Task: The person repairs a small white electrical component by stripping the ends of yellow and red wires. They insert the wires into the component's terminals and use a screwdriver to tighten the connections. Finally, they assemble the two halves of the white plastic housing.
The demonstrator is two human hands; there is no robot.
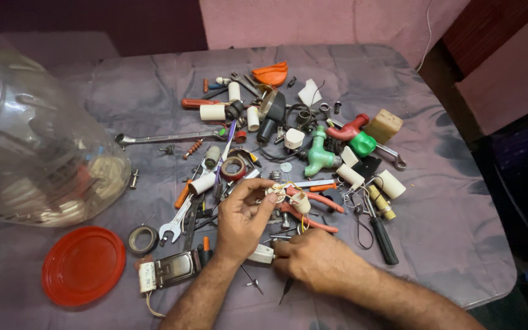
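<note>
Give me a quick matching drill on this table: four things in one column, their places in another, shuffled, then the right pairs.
Things:
1. red lid
2. clear plastic jar
3. green tap
4. black-handled screwdriver

Places:
A. lying on its side at the table's left edge
B. right of the two hands
C. flat on the cloth, below the jar
D. in the pile, beyond the hands

Pairs: 1-C, 2-A, 3-D, 4-B

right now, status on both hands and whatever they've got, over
Left hand pinching a small wired part above the pile. Right hand down on the table, fingers at a white piece. Pliers and loose tools crowd close around.
</note>
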